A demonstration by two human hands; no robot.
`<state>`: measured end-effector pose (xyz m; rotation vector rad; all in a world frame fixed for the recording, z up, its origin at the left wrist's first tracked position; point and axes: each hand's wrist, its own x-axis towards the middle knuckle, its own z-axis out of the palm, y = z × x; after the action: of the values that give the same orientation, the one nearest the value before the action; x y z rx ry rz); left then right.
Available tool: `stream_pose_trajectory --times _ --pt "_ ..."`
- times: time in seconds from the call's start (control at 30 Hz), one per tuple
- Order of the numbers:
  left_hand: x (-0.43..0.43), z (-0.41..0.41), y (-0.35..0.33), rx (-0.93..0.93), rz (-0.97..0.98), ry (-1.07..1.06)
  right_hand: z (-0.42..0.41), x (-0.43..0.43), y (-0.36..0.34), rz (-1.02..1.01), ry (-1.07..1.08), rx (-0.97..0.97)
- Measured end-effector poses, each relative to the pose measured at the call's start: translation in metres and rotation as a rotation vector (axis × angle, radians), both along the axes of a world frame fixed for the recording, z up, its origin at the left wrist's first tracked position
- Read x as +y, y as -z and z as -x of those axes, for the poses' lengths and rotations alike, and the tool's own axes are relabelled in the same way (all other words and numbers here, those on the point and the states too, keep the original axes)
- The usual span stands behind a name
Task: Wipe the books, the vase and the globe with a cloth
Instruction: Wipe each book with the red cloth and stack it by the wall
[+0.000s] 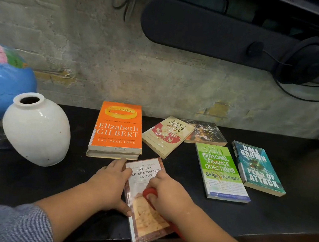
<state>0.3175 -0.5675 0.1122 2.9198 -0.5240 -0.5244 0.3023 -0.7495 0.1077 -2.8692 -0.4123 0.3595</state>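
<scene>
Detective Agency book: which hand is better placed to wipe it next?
Right. The right hand holds the red cloth on the cover of the Detective Agency book. The left hand grips the left edge and steadies it.

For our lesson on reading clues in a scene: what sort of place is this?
Probably a home desk or study corner: a black tabletop against a bare concrete wall, black headphones hanging above it, and books laid out, such as the orange Elizabeth Gilbert book.
</scene>
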Motion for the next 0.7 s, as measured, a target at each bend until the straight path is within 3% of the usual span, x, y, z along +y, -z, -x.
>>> stream_pose_trajectory --times 0.3,0.47,0.6,0.7 --pt "-0.002 -0.006 0.005 -0.033 0.015 0.085 0.002 -0.008 -0.001 0.022 -0.079 0.038" --pt "-0.007 -0.007 0.002 -0.019 -0.039 0.097 -0.003 -0.01 0.0 0.014 0.008 -0.028" --pt "-0.009 -0.008 0.003 0.006 -0.047 0.086 0.001 -0.008 -0.001 0.004 -0.101 0.034" --pt "-0.009 -0.007 0.002 0.028 -0.052 0.074 -0.011 -0.021 -0.003 -0.007 0.009 0.008"
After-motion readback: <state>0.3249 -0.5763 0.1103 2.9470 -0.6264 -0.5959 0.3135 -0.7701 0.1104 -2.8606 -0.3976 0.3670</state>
